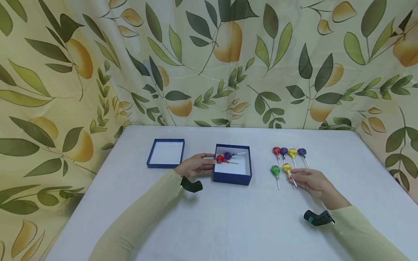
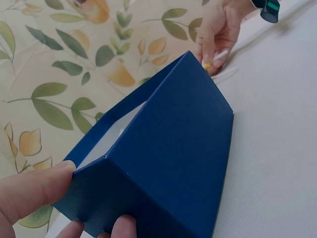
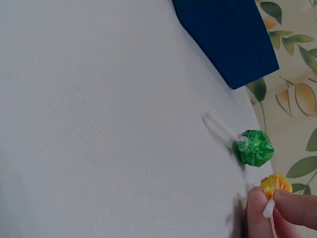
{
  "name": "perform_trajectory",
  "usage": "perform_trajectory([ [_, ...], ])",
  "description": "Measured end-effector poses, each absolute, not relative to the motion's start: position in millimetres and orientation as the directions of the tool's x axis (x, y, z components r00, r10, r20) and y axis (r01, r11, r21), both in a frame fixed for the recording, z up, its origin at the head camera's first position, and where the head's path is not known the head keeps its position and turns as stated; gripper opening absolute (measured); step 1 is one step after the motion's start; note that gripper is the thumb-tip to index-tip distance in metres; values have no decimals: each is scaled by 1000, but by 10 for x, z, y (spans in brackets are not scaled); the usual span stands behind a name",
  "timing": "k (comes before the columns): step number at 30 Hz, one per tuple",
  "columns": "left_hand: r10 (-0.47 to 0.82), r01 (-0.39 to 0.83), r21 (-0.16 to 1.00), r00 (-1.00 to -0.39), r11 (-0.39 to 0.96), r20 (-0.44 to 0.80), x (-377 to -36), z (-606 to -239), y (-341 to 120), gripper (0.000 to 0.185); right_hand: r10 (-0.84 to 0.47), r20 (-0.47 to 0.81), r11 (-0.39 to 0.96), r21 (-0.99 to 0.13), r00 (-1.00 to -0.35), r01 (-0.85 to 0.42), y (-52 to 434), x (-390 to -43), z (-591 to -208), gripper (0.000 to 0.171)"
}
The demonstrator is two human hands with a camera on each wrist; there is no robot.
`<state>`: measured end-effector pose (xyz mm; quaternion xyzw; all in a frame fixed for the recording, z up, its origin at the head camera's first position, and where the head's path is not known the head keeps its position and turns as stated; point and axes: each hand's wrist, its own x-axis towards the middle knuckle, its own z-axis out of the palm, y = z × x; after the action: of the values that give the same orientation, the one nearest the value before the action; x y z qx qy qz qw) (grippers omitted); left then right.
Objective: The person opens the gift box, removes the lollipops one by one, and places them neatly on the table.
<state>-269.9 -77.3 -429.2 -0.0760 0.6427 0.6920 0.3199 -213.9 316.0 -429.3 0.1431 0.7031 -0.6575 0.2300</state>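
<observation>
Blue box [image 1: 232, 175] edge gripped by left fingers [image 1: 204, 163]; right fingers [image 1: 298, 178] pinch yellow lollipop [image 1: 287, 168] (stick).

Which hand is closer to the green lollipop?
Right. The right hand pinches the yellow lollipop stick just beside the green lollipop. The left hand holds the far side of the blue box, which sits between it and the green one.

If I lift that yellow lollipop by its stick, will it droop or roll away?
The yellow lollipop probably stays stiff: its thin stick looks straight in the right hand. It likely feels light but head-heavy. On the table, the round head might roll.
</observation>
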Motion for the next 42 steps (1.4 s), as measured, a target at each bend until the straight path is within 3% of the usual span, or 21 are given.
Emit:
perform_trajectory([
  [4, 351, -544, 839, -780, 28, -518, -2686, -4299, -775, 50, -54, -504, 185, -853, -862, 488, 3133, -2136, -4308, 7],
  [12, 341, -543, 840, -785, 27, -518, -2690, -4294, -770, 51, 22, -473, 383, -810, -881, 445, 3046, -2180, -4277, 29],
  [23, 347, -536, 844, -786, 29, -511, -2695, -4303, -779, 50, -9, -489, 402, -801, -872, 444, 3040, -2174, -4227, 17],
  [34, 334, -536, 843, -788, 38, -516, -2689, -4316, -767, 50, -23, -513, 496, -751, -858, 435, 3081, -2163, -4233, 21],
  [42, 337, -547, 837, -782, 32, -524, -2702, -4300, -765, 50, -104, -505, 515, -764, -857, 388, 3150, -2161, -4160, 29],
])
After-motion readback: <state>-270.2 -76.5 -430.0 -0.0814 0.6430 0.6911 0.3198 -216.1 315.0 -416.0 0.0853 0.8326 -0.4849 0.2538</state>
